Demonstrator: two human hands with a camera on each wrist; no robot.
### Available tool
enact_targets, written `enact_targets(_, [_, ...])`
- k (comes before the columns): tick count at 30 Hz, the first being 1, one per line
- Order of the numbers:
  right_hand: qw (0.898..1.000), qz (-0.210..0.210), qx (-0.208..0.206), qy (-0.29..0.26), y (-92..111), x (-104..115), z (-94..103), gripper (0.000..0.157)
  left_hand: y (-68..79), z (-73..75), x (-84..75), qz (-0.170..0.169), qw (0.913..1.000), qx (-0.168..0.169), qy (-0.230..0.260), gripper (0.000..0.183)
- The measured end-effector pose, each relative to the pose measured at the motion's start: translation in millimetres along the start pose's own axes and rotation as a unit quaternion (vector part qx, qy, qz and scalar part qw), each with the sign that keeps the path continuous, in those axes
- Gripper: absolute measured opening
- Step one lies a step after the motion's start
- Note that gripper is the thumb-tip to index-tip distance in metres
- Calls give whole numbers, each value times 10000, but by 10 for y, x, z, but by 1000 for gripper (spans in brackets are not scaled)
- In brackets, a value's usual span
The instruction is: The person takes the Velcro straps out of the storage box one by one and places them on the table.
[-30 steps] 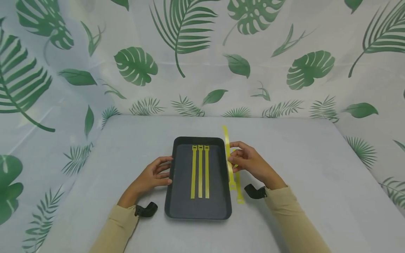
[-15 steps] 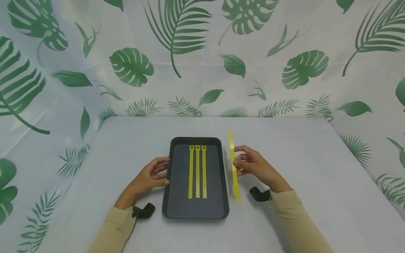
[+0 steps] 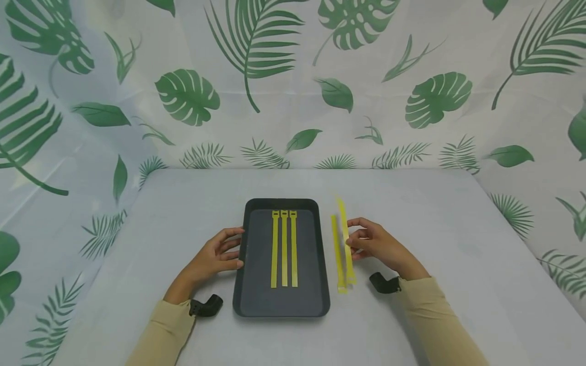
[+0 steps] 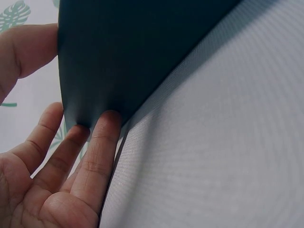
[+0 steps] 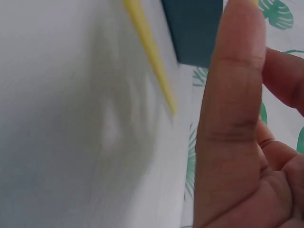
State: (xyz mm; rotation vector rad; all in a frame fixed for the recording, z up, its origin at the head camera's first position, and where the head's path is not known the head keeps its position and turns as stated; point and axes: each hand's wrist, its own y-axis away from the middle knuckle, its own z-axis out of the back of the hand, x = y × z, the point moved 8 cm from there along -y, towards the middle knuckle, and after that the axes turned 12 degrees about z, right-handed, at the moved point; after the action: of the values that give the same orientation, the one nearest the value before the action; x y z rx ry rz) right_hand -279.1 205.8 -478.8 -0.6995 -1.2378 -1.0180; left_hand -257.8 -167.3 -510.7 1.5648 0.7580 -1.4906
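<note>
A dark grey tray lies on the table with three yellow slotted cable straps side by side in it, heads at the far end. My left hand touches the tray's left side with spread fingers; in the left wrist view the fingertips rest against its outer wall. Right of the tray, my right hand pinches another yellow cable strap, slotted end toward me, above the table. One more yellow strap lies on the table between tray and right hand; the right wrist view shows only part of it.
A pale cloth covers the table. Behind it and at both sides hangs a white sheet printed with green leaves. A black wrist camera sits on the left sleeve cuff and another black camera on the right.
My right hand has moved right, away from the tray, with the pinched strap, and the strap lying on the table now shows separately. My left hand stays at the tray's side.
</note>
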Motion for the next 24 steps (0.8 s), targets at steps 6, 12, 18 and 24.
enact_targets(6, [9995, -307, -53, 55, 41, -85, 44, 50, 0, -2, -5, -87, 10000, 3, -23, 78])
enact_targets(12, [9988, -481, -46, 41, 85, -127, 46, 51, -4, -3, 0, -42, 10000, -15, -42, 78])
enact_targets(18, [9975, -687, -53, 177, 114, -177, 56, 51, -5, -3, 2, 26, 10000, -38, -42, 79])
enact_targets(24, [9955, -852, -107, 410, 121, -219, 61, 51, -4, -11, -9, -47, 10000, -20, -29, 78])
